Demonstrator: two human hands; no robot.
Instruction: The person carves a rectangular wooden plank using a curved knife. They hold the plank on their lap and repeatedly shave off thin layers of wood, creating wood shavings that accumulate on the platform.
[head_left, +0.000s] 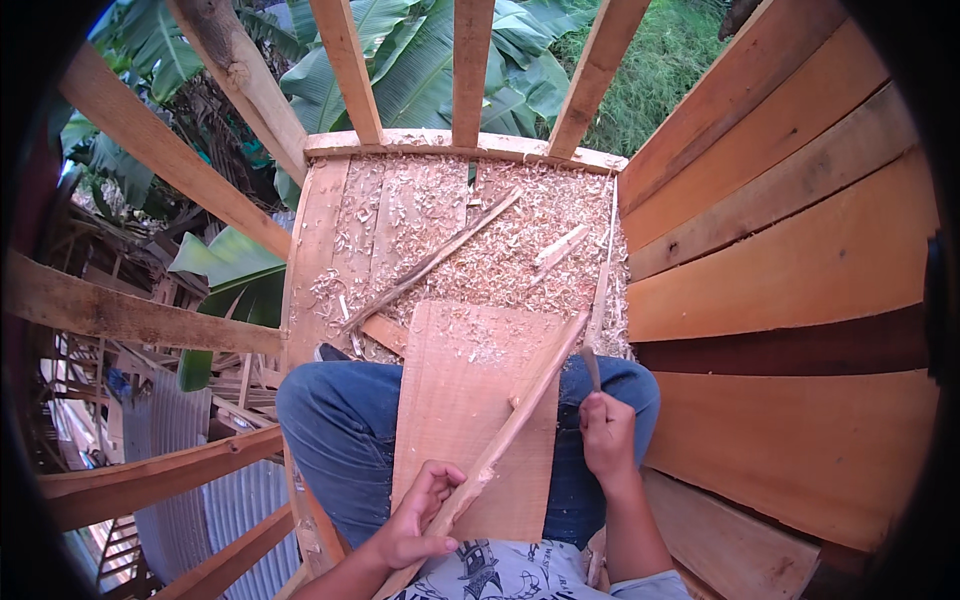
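Across my lap lies a flat, pale wooden board point(430, 420), with a few shavings near its far end. A long, roughly hewn wooden stick point(500, 440) slants over it, from near my waist up to the right. My left hand point(425, 520) is closed around the stick's near part, thumb on one side and curled fingers on the other. To the right of the stick, above my right knee, my right hand point(608, 430) makes a fist around a slim, greyish knife-like tool point(590, 368) pointing away from me. Its tip is beside the stick's far end; its exact kind is unclear.
Curled wood shavings point(470, 250) cover much of the plank floor. On them lie a long dark-edged strip point(440, 258) and a short offcut point(560, 250). Wooden slats point(200, 325) rail the left and far sides; a plank wall point(770, 290) stands close on the right.
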